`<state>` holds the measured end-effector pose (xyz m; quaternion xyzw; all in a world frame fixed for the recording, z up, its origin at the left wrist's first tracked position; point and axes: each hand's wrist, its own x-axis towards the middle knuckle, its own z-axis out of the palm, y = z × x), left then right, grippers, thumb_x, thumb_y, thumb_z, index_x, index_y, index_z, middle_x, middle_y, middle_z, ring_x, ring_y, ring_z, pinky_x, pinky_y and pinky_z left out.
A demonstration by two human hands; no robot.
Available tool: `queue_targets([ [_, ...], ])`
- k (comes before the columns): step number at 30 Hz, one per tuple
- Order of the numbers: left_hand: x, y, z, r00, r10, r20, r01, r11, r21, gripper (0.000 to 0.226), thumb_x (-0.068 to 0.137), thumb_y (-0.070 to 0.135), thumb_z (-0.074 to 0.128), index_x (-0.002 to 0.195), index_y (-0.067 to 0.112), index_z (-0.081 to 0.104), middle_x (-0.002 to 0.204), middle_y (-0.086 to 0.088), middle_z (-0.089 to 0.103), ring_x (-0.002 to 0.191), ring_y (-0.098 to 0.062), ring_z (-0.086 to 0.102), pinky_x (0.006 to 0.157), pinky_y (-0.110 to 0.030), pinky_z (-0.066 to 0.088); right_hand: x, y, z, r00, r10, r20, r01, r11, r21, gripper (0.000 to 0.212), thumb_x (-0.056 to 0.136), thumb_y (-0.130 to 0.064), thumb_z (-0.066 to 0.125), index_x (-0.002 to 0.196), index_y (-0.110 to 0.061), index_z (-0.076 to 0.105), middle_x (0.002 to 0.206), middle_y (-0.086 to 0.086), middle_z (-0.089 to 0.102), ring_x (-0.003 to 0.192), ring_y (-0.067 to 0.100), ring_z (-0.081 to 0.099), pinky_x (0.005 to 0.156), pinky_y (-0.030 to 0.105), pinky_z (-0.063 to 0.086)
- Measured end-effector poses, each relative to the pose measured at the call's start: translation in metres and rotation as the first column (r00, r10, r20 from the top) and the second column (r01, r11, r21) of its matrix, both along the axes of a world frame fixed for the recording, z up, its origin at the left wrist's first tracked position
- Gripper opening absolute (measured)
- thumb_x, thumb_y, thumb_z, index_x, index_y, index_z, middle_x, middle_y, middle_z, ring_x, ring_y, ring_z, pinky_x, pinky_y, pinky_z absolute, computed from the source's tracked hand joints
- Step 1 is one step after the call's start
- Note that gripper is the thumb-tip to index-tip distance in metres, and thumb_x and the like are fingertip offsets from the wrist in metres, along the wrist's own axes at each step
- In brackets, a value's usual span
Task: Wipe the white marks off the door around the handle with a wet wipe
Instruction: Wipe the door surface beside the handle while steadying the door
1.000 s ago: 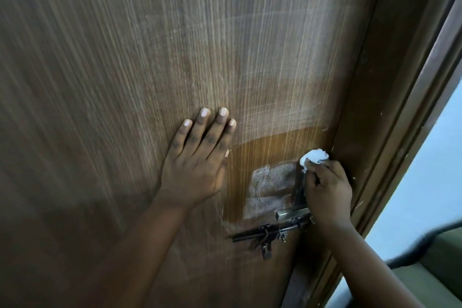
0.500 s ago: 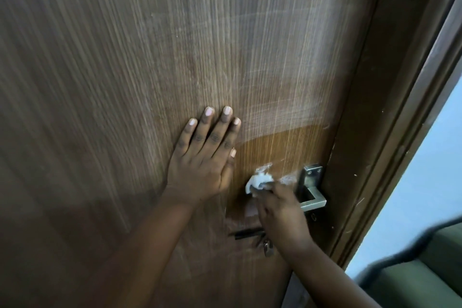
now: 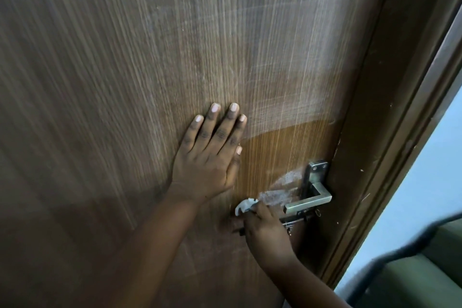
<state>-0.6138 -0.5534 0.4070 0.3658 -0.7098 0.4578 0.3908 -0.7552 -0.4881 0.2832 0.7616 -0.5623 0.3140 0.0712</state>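
Observation:
A brown wood-grain door (image 3: 125,82) fills the view. Its metal lever handle (image 3: 310,201) sits at the lower right, on a plate. White marks (image 3: 280,191) smear the door just left of the handle, inside a darker wet patch (image 3: 282,147). My right hand (image 3: 265,230) presses a crumpled white wet wipe (image 3: 243,206) against the door at the left end of the marks, below and left of the handle. My left hand (image 3: 207,157) lies flat on the door with fingers spread, above and left of the wipe.
A black bolt latch (image 3: 297,220) sits under the handle, partly hidden by my right hand. The dark door frame (image 3: 390,132) runs along the right. Beyond it are a pale wall (image 3: 425,182) and a green cushioned seat (image 3: 425,275).
My right hand with the wipe has swept from above the handle's right side leftward, then down to below the handle's left. The white patch has shrunk. My left hand has stayed put.

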Motion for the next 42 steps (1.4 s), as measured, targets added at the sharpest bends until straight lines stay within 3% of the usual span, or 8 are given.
queue_targets([
  [4,0.0,0.0,0.0,1.0,0.01,0.022,-0.01,1.0,0.004,0.055,0.094,0.03,0.046,0.145,0.013,0.038,0.152,-0.006,0.031,0.143,-0.027,0.022,0.116,-0.042,0.014,0.002,0.007,-0.025,0.982,-0.061,0.176,0.028,0.983,0.183,0.032,0.09,-0.023,0.04,0.109,-0.023,0.065,0.117,-0.003,0.057,0.106,0.017,0.051,0.083,0.026,0.044],
  [6,0.0,0.0,0.0,1.0,0.015,0.027,-0.015,1.0,0.008,0.054,0.094,0.03,0.045,0.145,0.014,0.037,0.152,-0.005,0.03,0.144,-0.028,0.022,0.117,-0.042,0.014,0.001,0.01,-0.038,0.994,0.018,0.107,-0.034,0.987,0.155,0.031,0.095,-0.041,0.041,0.124,-0.032,0.05,0.129,-0.008,0.046,0.119,0.014,0.044,0.092,0.029,0.038],
  [15,0.001,0.0,-0.001,0.999,0.017,0.029,-0.018,1.0,0.019,0.055,0.095,0.033,0.044,0.146,0.013,0.037,0.152,-0.006,0.03,0.146,-0.023,0.012,0.118,-0.041,0.01,-0.015,0.001,-0.044,0.988,-0.04,0.15,0.018,0.989,0.147,0.016,0.09,-0.041,0.047,0.095,-0.034,0.061,0.1,-0.007,0.057,0.098,0.015,0.055,0.081,0.029,0.044],
  [21,0.0,0.001,0.0,0.999,0.013,0.033,-0.014,1.0,0.014,0.055,0.094,0.035,0.046,0.145,0.013,0.038,0.152,-0.006,0.032,0.144,-0.026,0.019,0.117,-0.042,0.013,-0.059,-0.009,-0.043,0.733,-0.366,0.574,0.324,0.929,0.178,0.016,0.083,0.003,0.061,0.097,-0.003,0.066,0.098,0.013,0.054,0.087,0.013,0.05,0.075,0.004,0.034],
  [24,0.0,0.001,-0.001,0.999,0.013,0.029,-0.014,1.0,0.024,0.056,0.094,0.035,0.046,0.146,0.014,0.036,0.152,-0.006,0.031,0.144,-0.028,0.021,0.116,-0.043,0.015,-0.071,-0.013,-0.037,0.649,-0.388,0.655,0.378,0.911,0.165,0.025,0.082,0.005,0.062,0.106,-0.004,0.066,0.102,0.012,0.052,0.086,0.018,0.052,0.072,0.015,0.037],
  [31,-0.001,0.0,-0.002,1.0,0.021,0.012,-0.021,0.999,0.025,0.058,0.094,0.036,0.047,0.146,0.015,0.034,0.152,-0.005,0.031,0.146,-0.024,0.013,0.117,-0.043,0.015,-0.056,-0.014,-0.031,0.551,-0.309,0.775,0.339,0.932,0.13,0.027,0.085,0.001,0.061,0.111,-0.005,0.065,0.114,0.009,0.055,0.101,0.017,0.053,0.073,-0.005,0.033],
  [36,-0.001,0.0,-0.004,1.0,0.03,0.003,-0.03,0.999,0.025,0.058,0.094,0.037,0.048,0.146,0.014,0.036,0.152,-0.005,0.03,0.147,-0.024,0.009,0.117,-0.042,0.013,-0.044,-0.008,-0.049,0.834,-0.128,0.536,0.153,0.988,-0.003,0.056,0.095,-0.038,0.036,0.142,-0.01,0.027,0.15,0.009,0.026,0.142,0.013,0.015,0.113,0.029,0.021],
  [42,-0.001,0.0,-0.002,0.999,0.04,0.024,-0.041,0.999,0.011,0.057,0.093,0.037,0.048,0.145,0.013,0.039,0.153,-0.005,0.027,0.145,-0.026,0.017,0.117,-0.042,0.012,-0.043,-0.022,-0.038,0.952,-0.142,0.272,0.149,0.989,-0.003,0.091,0.089,-0.066,0.026,0.146,-0.003,-0.005,0.154,0.02,-0.006,0.143,0.031,-0.01,0.116,0.033,-0.009],
])
